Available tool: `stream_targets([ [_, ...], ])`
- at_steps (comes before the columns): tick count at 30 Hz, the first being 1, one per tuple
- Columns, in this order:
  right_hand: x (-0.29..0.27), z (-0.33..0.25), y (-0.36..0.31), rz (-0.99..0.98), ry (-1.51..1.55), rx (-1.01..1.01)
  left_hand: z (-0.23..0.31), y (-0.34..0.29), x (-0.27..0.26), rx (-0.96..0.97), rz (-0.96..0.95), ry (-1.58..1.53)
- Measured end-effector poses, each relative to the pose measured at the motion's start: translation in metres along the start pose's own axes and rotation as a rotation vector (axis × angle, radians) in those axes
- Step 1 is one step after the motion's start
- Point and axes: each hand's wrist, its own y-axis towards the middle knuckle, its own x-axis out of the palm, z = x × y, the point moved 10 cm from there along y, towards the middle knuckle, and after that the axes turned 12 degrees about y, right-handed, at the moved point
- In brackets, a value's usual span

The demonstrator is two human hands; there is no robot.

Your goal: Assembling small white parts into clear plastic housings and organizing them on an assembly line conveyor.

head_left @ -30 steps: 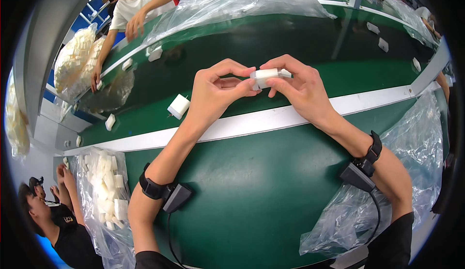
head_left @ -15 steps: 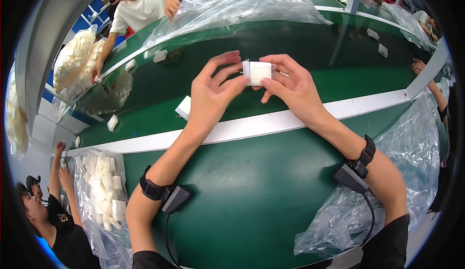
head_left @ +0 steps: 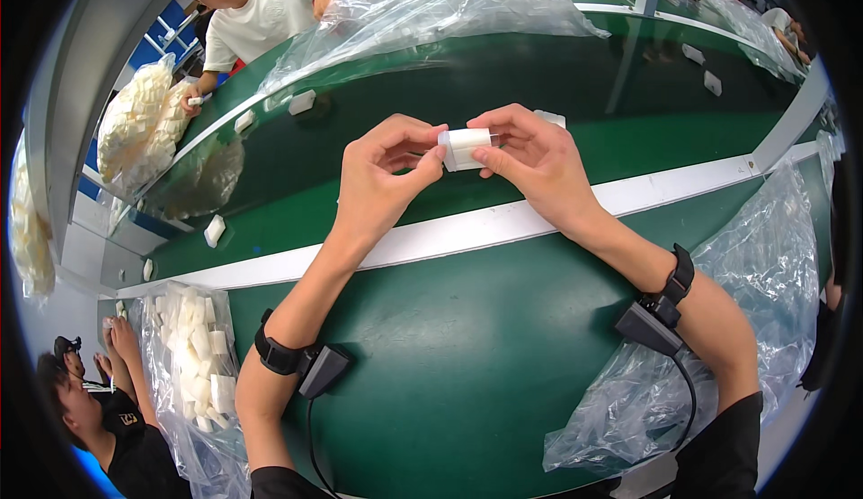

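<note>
Between my two hands, above the far green surface, is a small white block [head_left: 469, 148] with a translucent left end. My left hand [head_left: 388, 171] pinches that end between thumb and fingertips. At the block's right end my right hand [head_left: 544, 166] grips it, the thumb on its front face and the other fingers curled behind. Something thin and clear shows near the right fingertips, too small to make out. Another white piece [head_left: 550, 119] lies on the surface beyond my right hand, partly hidden by it.
Several similar white pieces [head_left: 214, 231] lie spread over the far green surface [head_left: 431, 76]. A white rail [head_left: 467, 239] divides it from the near table [head_left: 449, 355]. A bag of white pieces [head_left: 193, 355] stands left, a crumpled clear bag [head_left: 647, 391] right. Co-workers sit across and at left.
The block has turned and tilted, moving slightly left and down in my fingers. My raised left fingers have curled in towards it. The co-worker across has drawn a hand back towards the bags.
</note>
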Motion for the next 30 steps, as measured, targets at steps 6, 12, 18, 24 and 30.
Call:
stream_targets([
  [6, -0.003, -0.006, -0.002, 0.011, -0.181, -0.019, 0.008, 0.003, 0.005, 0.052, -0.129, 0.073],
  [12, 0.002, -0.011, -0.002, -0.050, -0.307, -0.098, -0.008, 0.006, 0.008, -0.092, -0.206, -0.037],
  [18, 0.009, 0.010, 0.003, -0.137, -0.061, 0.110, -0.010, -0.002, 0.017, -0.169, -0.361, -0.215],
  [24, 0.012, 0.006, -0.003, -0.092, 0.051, 0.103, 0.002, -0.011, 0.031, -0.142, -0.472, -0.195],
  [30, 0.026, -0.020, -0.004, -0.213, -0.183, -0.134, -0.002, -0.007, 0.021, -0.128, -0.367, -0.242],
])
